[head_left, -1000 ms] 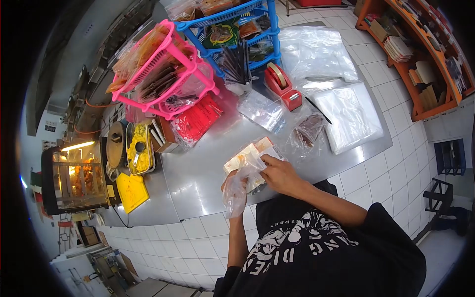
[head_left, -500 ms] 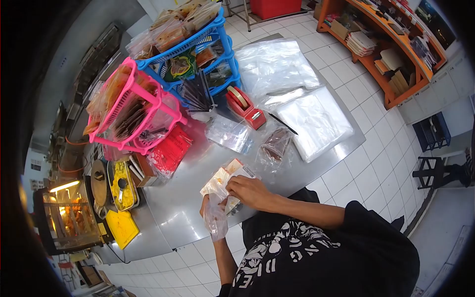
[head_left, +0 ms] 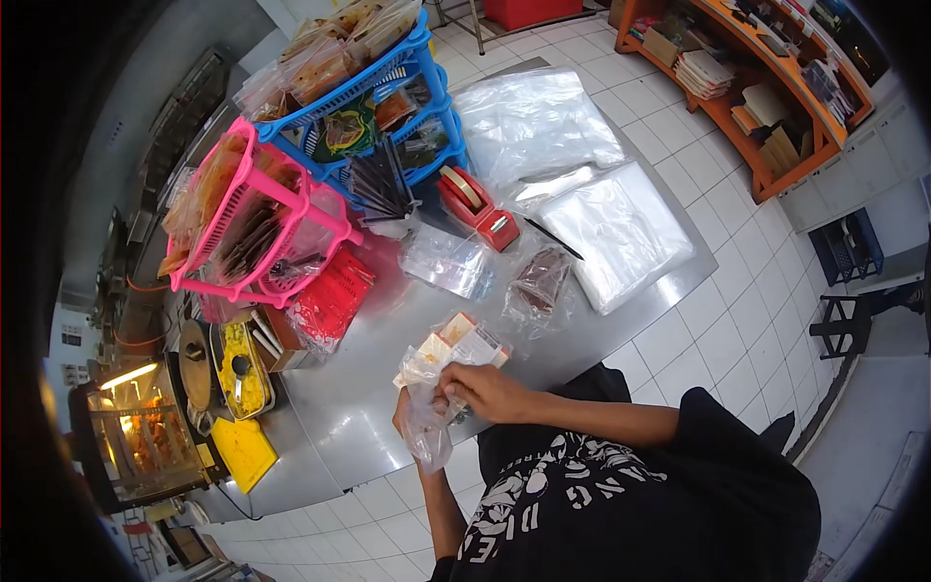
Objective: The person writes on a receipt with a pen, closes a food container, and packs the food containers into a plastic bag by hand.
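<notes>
On the person's side of the red tape dispenser [head_left: 477, 211], the left hand [head_left: 401, 411], partly covered, grasps the box [head_left: 470, 341] while the right [head_left: 482, 390] pinches the plastic bag [head_left: 427, 434]. Bag-gathering seems underway, calling for a steady pinch.

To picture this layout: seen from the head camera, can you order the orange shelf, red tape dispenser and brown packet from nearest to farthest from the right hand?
From the right hand:
1. Brown packet, on the table, slightly right.
2. Red tape dispenser, behind the packet, more left.
3. Orange shelf, beyond the table, far right.
</notes>
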The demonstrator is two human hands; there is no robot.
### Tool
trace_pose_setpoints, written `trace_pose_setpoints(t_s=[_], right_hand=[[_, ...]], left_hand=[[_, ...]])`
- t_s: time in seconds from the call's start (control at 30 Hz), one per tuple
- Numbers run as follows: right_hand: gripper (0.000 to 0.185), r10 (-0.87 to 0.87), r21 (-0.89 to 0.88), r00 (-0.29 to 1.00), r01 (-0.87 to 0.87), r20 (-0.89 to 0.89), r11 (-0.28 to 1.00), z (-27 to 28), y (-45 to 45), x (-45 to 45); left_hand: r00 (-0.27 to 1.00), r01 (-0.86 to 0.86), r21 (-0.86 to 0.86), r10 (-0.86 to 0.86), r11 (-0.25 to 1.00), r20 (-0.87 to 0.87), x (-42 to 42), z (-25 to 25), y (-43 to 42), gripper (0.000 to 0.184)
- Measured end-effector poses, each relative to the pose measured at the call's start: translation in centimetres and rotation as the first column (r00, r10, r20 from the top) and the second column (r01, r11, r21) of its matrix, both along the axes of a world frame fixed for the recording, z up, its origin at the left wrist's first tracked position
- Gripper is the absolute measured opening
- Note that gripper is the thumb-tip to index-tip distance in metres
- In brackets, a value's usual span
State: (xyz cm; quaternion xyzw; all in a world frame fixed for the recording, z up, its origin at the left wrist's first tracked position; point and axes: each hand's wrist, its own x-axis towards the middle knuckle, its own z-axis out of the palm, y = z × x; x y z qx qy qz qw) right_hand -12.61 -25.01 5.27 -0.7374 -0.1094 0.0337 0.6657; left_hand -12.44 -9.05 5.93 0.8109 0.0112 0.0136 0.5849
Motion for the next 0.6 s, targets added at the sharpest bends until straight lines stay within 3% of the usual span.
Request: trace_pose_setpoints(t_s=[0.07,0.17,0.23,0.33,0.43,0.53,0.6], right_hand=[[0.013,0.023,-0.018,0.997,-0.024,-0.067,1.0,-0.3,0.2,0.1],[0.016,0.02,-0.155,0.997,-0.032,-0.076,0.987,0.2,-0.5,-0.9],[0.02,-0.03,-0.179,0.999,0.025,-0.027,0.984,2.1,-2.0,-1.4],[0.031,-0.097,-0.342,0.982,0.148,0.162,0.928,-1.0,-4.9,-2.1],[0.04,0.052,-0.794,0.984,0.104,0.168,0.6,-1.9,-8.0,-2.0],[0.033,0.012,-0.932,0.992,0.112,0.124,0.346,-3.4,-8.2,-1.5],[0.024,0.026,-0.928,0.996,0.066,0.082,0.367,-3.3,-9.4,-1.0]], left_hand=[[0.987,-0.068,-0.089,0.053,0.994,-0.152,-0.4,-1.9,0.8,0.017],[0.997,0.038,0.221,-0.052,0.975,0.06,-0.7,-1.6,0.5,0.023],[0.993,-0.008,0.264,-0.023,0.965,0.113,-0.9,-2.2,0.9,0.026],[0.986,-0.065,0.265,0.02,0.962,0.168,-0.5,-1.0,1.1,0.026],[0.965,-0.037,0.315,-0.048,0.948,0.259,0.4,-0.3,2.1,0.028],[0.989,0.051,0.429,-0.106,0.902,0.106,1.2,1.9,3.5,0.039],[0.973,0.151,0.546,-0.223,0.824,0.067,0.9,4.6,5.5,0.046]])
